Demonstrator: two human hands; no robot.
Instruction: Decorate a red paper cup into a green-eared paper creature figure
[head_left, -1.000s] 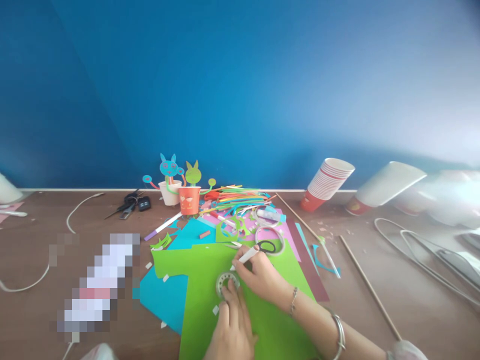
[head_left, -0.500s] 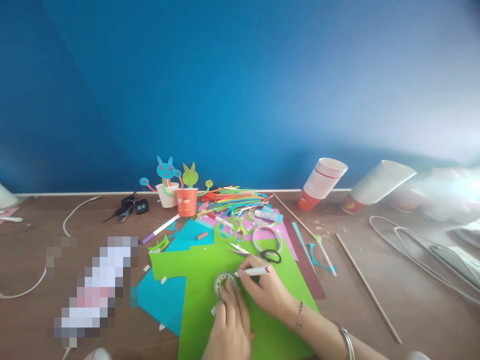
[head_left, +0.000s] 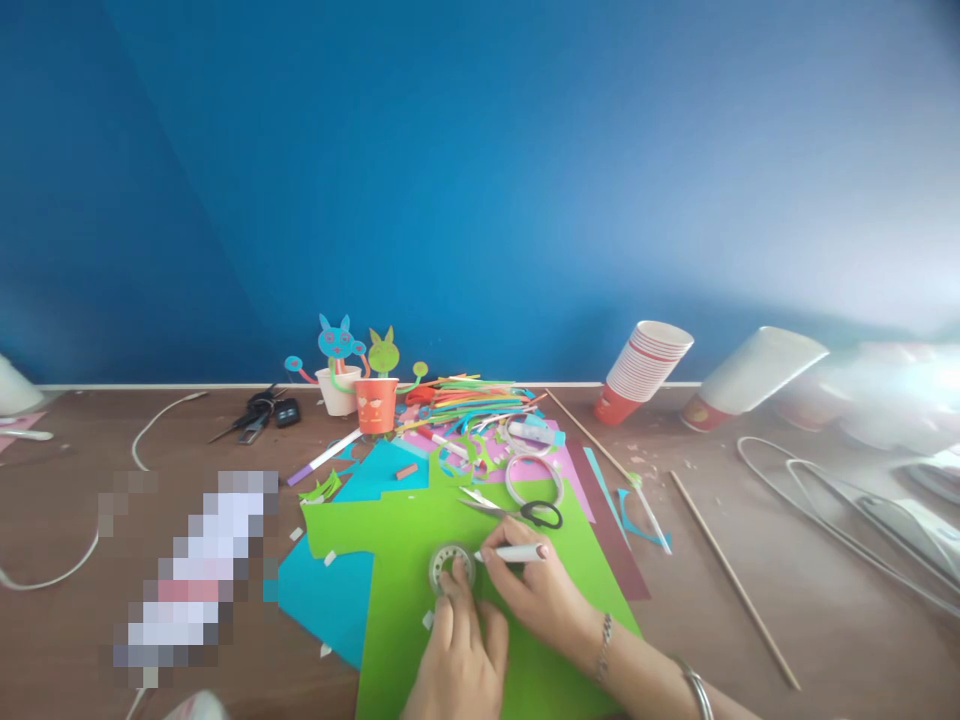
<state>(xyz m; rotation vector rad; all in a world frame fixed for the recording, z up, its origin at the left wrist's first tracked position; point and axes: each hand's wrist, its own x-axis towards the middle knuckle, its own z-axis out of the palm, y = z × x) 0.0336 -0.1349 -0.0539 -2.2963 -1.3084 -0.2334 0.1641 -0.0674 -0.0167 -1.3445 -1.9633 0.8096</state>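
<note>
Both of our hands are working low over a green sheet (head_left: 401,610), which is lying on the brown tabletop (head_left: 847,650) and partly covering a blue sheet (head_left: 326,600). With our left hand (head_left: 459,655) we are pressing a tape roll (head_left: 436,568) flat against the green paper; the fingers are lying close together, their tips resting over the roll's middle, and the thumb is standing a little apart. With our right hand (head_left: 541,590) we are pinching a white pen (head_left: 519,553) between the fingers, and its tip is pointing left, just beside the roll's right edge; we cannot tell whether it is touching. Scissors (head_left: 527,513) are lying just beyond our right hand, with their blades pointing left. Farther back, a white cup (head_left: 341,402) and a red cup (head_left: 375,408) are standing side by side, holding paper animal figures. Colored strips (head_left: 480,400) are lying in a heap to their right. Beyond these, a stack of paper cups (head_left: 646,365) is leaning to the right, and nearer us a wooden stick (head_left: 735,580) is lying slantwise.
</note>
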